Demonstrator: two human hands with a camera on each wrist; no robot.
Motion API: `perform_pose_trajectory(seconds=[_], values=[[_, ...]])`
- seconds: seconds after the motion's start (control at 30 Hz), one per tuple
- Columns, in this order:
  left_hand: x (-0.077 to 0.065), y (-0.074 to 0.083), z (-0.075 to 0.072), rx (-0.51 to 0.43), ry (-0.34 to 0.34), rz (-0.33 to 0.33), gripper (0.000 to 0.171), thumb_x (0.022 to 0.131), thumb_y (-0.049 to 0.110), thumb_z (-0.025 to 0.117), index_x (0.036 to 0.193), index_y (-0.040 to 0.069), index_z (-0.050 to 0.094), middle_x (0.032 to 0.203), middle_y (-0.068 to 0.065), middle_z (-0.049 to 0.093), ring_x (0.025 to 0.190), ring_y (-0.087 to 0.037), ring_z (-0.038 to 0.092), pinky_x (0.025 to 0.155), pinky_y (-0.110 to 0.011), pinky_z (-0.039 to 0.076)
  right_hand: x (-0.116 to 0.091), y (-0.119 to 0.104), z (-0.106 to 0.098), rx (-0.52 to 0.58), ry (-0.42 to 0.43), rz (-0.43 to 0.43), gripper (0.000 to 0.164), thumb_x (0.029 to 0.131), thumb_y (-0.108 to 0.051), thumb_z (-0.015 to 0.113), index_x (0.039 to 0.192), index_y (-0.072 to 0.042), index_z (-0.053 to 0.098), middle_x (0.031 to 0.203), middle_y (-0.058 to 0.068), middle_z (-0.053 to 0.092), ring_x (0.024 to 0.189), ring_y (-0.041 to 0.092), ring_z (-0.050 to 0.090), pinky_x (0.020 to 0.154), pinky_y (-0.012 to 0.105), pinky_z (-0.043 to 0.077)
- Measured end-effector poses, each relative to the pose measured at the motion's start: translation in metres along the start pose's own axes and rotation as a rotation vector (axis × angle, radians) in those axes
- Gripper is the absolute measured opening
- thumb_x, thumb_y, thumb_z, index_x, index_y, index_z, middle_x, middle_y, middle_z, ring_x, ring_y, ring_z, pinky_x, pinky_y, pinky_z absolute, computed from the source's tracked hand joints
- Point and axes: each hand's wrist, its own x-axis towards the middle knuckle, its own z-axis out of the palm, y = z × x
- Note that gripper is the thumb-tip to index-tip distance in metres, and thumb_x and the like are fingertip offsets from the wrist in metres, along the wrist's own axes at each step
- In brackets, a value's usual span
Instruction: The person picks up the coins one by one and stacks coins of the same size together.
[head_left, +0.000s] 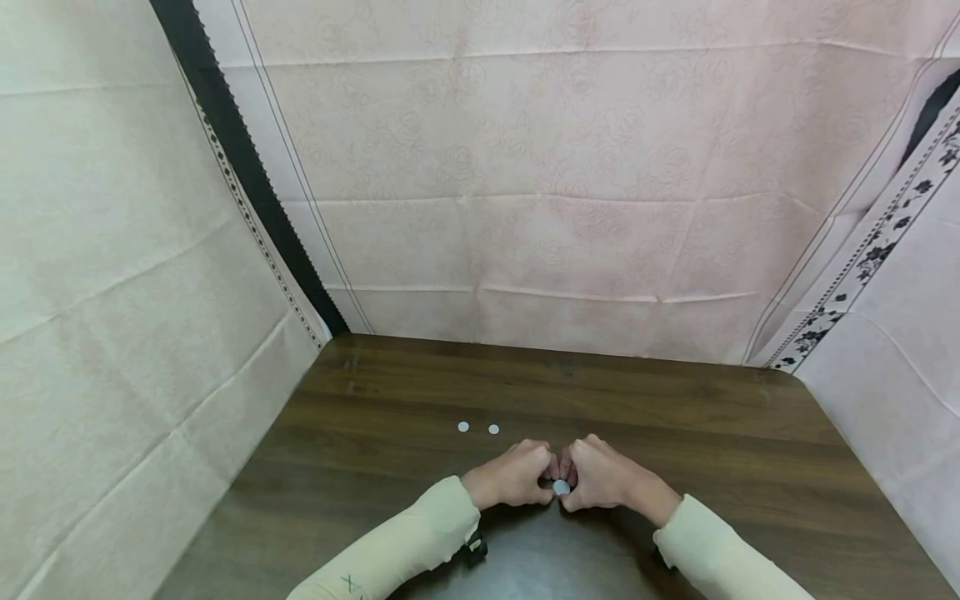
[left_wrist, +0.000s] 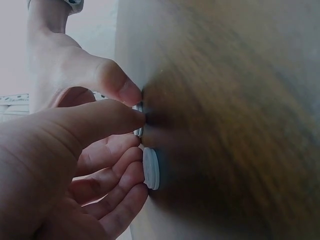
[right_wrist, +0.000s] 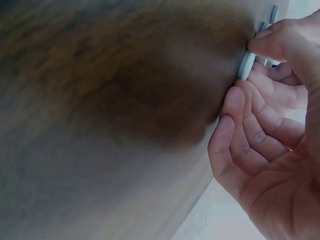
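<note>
A small round white disc (head_left: 561, 487) is at the table's middle, between the facing fingertips of both hands. My left hand (head_left: 519, 475) curls thumb and fingers about its left side; my right hand (head_left: 602, 475) does so from the right. In the left wrist view, a white disc (left_wrist: 151, 168) with a layered edge stands out by the left fingertips, and the left thumb partly covers another white edge. In the right wrist view, the right thumb and a fingertip are at opposite ends of a white disc (right_wrist: 245, 65). The hands meet closely.
Two more white discs, a left one (head_left: 463, 427) and a right one (head_left: 493, 429), lie farther back on the brown wooden table (head_left: 675, 417). Pale cloth (head_left: 562, 183) hangs behind the table and on both sides.
</note>
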Motion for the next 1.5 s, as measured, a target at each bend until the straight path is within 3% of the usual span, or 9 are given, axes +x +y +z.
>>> perform_pose_trajectory(seconds=[0.2, 0.47, 0.8, 1.07, 1.3, 1.5], values=[[-0.002, 0.001, -0.002, -0.008, -0.007, 0.004, 0.010, 0.085, 0.012, 0.085, 0.089, 0.013, 0.076, 0.084, 0.007, 0.060, 0.078, -0.001, 0.043, 0.066, -0.013, 0.039, -0.001, -0.002, -0.001, 0.007, -0.017, 0.007, 0.016, 0.076, -0.010, 0.085, 0.081, -0.010, 0.071, 0.071, -0.007, 0.068, 0.059, -0.003, 0.057, 0.055, 0.020, 0.051], [-0.008, -0.004, -0.011, -0.051, 0.002, 0.014, 0.016, 0.088, 0.016, 0.084, 0.102, 0.010, 0.077, 0.098, 0.003, 0.067, 0.085, -0.001, 0.052, 0.075, -0.011, 0.045, 0.000, -0.003, -0.001, -0.022, -0.021, 0.016, 0.016, 0.077, -0.013, 0.086, 0.082, -0.011, 0.071, 0.071, -0.010, 0.066, 0.058, -0.003, 0.057, 0.055, 0.020, 0.051], [-0.019, -0.015, -0.038, -0.076, 0.003, -0.074, 0.019, 0.095, 0.017, 0.078, 0.112, 0.007, 0.076, 0.108, -0.001, 0.068, 0.097, -0.011, 0.063, 0.084, -0.019, 0.053, 0.000, -0.007, -0.001, -0.030, -0.015, 0.013, 0.017, 0.076, -0.014, 0.086, 0.082, -0.009, 0.072, 0.070, -0.009, 0.066, 0.055, -0.003, 0.056, 0.052, 0.020, 0.050], [-0.035, -0.035, -0.053, -0.072, 0.039, -0.112, 0.022, 0.095, 0.018, 0.079, 0.113, 0.006, 0.075, 0.109, -0.002, 0.068, 0.098, -0.013, 0.061, 0.086, -0.024, 0.055, -0.001, -0.009, -0.001, -0.039, -0.001, 0.022, 0.018, 0.075, -0.014, 0.088, 0.082, -0.008, 0.072, 0.071, -0.007, 0.067, 0.056, -0.002, 0.056, 0.052, 0.020, 0.050], [-0.052, -0.054, -0.067, -0.111, 0.080, -0.128, 0.023, 0.094, 0.010, 0.078, 0.113, -0.002, 0.073, 0.110, -0.012, 0.068, 0.102, -0.027, 0.066, 0.087, -0.033, 0.058, -0.002, -0.009, 0.000, -0.034, 0.004, 0.021, 0.017, 0.075, -0.013, 0.088, 0.082, -0.008, 0.073, 0.070, -0.009, 0.067, 0.056, -0.002, 0.055, 0.052, 0.020, 0.049], [-0.062, -0.071, -0.075, -0.113, 0.105, -0.139, 0.023, 0.092, 0.006, 0.078, 0.112, -0.006, 0.073, 0.110, -0.015, 0.068, 0.102, -0.032, 0.068, 0.087, -0.039, 0.060, -0.001, -0.009, -0.001, -0.036, 0.003, 0.020, 0.017, 0.075, -0.013, 0.088, 0.082, -0.009, 0.073, 0.071, -0.008, 0.067, 0.055, -0.002, 0.054, 0.052, 0.020, 0.049]])
